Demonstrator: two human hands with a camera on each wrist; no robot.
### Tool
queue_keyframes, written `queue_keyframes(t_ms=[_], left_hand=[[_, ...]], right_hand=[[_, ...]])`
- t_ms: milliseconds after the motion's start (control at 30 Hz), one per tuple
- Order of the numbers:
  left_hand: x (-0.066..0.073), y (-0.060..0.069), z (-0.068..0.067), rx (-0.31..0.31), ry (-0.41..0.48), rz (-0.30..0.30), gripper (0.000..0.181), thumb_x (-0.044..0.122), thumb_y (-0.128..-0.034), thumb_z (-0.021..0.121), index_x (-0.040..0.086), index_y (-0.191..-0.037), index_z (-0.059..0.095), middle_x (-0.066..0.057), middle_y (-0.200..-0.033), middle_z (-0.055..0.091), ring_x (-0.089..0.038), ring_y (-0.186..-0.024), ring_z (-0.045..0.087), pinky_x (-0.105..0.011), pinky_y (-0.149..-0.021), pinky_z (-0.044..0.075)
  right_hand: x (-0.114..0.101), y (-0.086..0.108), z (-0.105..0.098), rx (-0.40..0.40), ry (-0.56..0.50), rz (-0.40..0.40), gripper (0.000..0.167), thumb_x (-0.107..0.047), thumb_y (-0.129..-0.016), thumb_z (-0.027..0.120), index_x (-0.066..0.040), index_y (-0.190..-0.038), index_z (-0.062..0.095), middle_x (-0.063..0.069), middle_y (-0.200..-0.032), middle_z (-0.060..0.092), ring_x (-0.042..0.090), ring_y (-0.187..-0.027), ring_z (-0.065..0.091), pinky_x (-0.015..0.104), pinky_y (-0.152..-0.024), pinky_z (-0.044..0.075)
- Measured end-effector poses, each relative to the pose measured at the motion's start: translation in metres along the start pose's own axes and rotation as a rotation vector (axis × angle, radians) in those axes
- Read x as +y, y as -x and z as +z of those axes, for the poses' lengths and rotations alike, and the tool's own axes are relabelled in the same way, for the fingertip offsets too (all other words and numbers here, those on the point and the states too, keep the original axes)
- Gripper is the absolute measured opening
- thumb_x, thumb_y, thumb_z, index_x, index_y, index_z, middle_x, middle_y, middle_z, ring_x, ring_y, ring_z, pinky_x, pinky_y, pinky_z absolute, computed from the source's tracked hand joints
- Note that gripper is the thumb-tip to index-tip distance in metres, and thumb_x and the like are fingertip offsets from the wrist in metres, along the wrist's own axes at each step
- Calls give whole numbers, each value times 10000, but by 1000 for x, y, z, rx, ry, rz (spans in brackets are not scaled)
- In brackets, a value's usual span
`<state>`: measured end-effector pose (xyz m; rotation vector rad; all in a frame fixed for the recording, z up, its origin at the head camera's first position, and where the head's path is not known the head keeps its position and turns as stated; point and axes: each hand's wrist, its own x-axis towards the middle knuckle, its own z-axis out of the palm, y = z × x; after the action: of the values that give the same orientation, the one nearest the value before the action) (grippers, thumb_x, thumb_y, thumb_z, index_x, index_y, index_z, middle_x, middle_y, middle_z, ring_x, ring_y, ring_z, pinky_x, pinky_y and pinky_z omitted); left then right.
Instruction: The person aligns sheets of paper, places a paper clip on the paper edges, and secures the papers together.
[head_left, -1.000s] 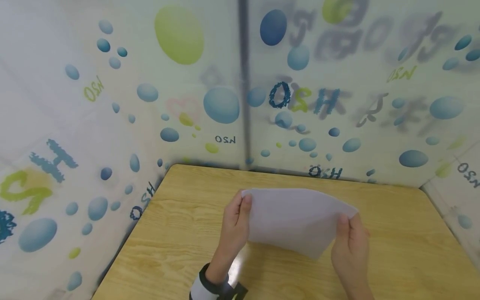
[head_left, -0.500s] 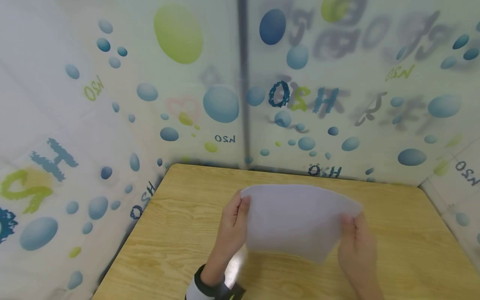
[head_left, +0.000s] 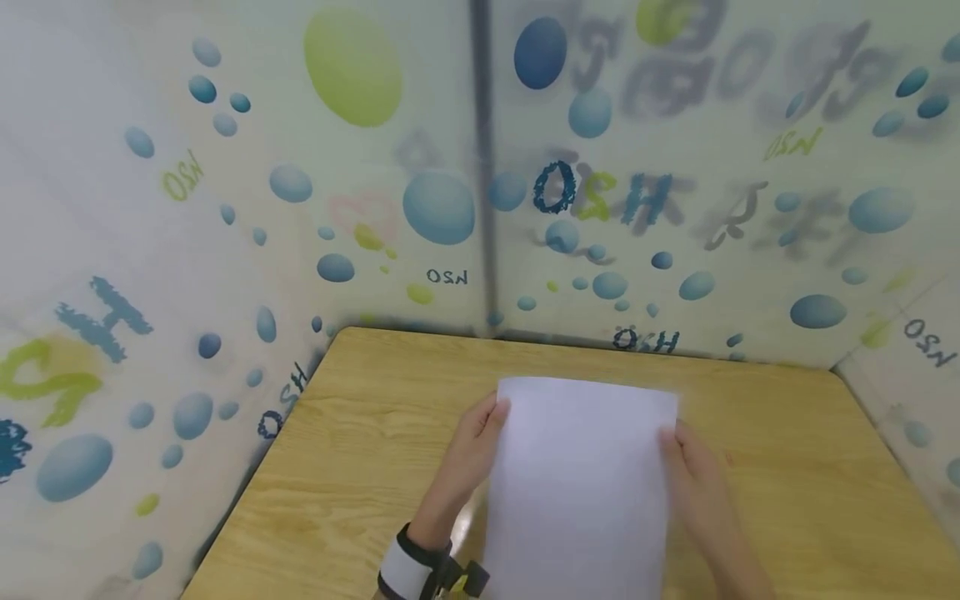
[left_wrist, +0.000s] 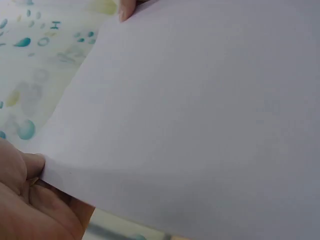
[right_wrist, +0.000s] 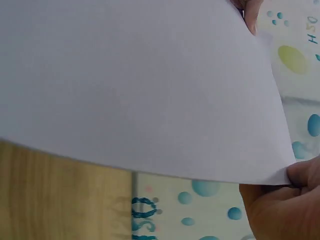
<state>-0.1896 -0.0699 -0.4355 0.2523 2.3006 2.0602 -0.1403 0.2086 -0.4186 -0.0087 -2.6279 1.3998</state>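
Note:
A plain white sheet of paper (head_left: 581, 492) is held up over the table, its lower end running out of the head view. My left hand (head_left: 474, 442) pinches its left edge near the top corner, thumb on the near face. On the opposite edge, slightly lower, my right hand (head_left: 697, 475) pinches the paper the same way. In the left wrist view the paper (left_wrist: 175, 115) fills most of the picture, with the left hand (left_wrist: 40, 195) at its corner. The right wrist view has the right hand (right_wrist: 285, 200) gripping another corner. Fingers behind the sheet are hidden.
A light wood-grain table (head_left: 360, 450) lies beneath the hands. White curtain-like walls (head_left: 360, 183) printed with blue and green spots and letters stand behind it and at both sides. A banded device (head_left: 423, 567) is worn on the left wrist.
The sheet has swung from a short, curved, foreshortened shape to a long, nearly flat one facing the head camera. My right hand has shifted slightly left; both hands keep their hold.

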Motion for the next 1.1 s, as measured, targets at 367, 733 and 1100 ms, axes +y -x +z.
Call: queue_keyframes(t_ms=[367,733,1100], left_hand=[[-76,-17,20,11,46,-154,400,334,-1049,417,103,-1343,558,-68,-1051,618,-185,-912,569,-370,-817,464],[-101,-19,34,-11,129,-217,410,310,-1051,416,81,-1371,530,-80,-1113,622,-196,-966,583,-377,-847,470],[-103,-25,22,-169,150,-281,437,436,-1026,428,170,-1344,562,-52,-1197,611,-214,-1060,568,-410,-912,447]], right_hand=[[55,-18,25,-237,-90,341,676,-530,-1027,245,-7,-1440,356,246,-1462,361,392,-1355,324,546,-1047,319],[83,-24,35,-255,-263,412,664,-514,-1030,282,-60,-1512,242,147,-1588,169,341,-1450,86,569,-1110,122],[87,-26,41,-235,-264,458,631,-479,-1042,274,-79,-1527,218,146,-1593,148,350,-1450,72,576,-1106,122]])
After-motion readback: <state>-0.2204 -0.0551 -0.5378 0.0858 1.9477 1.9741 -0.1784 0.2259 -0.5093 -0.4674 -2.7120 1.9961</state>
